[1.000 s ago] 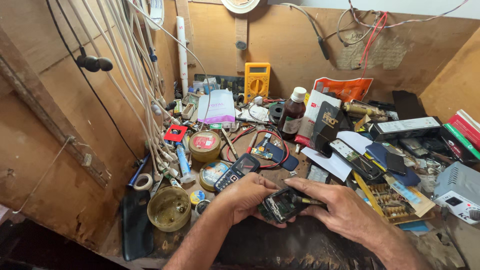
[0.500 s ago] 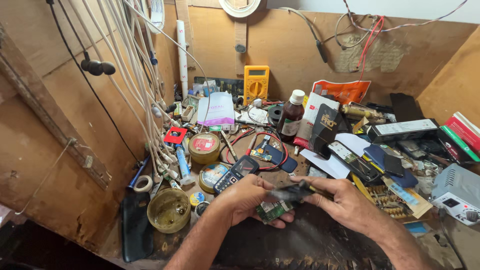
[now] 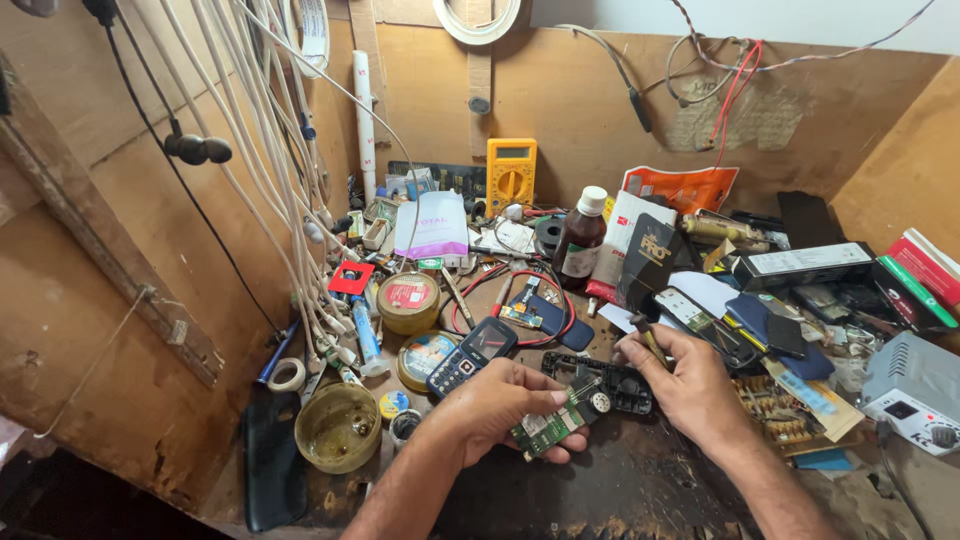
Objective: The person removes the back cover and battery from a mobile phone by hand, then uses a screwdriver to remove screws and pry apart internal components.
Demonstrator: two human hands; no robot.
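My left hand (image 3: 495,405) holds a small green phone circuit board (image 3: 548,427) low over the dark bench top. Just behind the board lies a black phone housing (image 3: 612,383) with open cut-outs, flat on the bench. My right hand (image 3: 685,385) rests to the right of that housing, its fingers closed around a thin yellowish hand tool (image 3: 648,338) that sticks up near the thumb. A dark keypad phone (image 3: 470,356) lies just left of my left hand.
Round tins (image 3: 408,302) and an open tin (image 3: 338,428) stand at the left, white cables (image 3: 285,190) hanging above them. A yellow multimeter (image 3: 511,175), a brown bottle (image 3: 580,240), boxes, phone parts and a grey unit (image 3: 915,390) crowd the back and right.
The green board has come out of the black housing, which now lies on the bench. My right hand has drawn away to the right with its tool.
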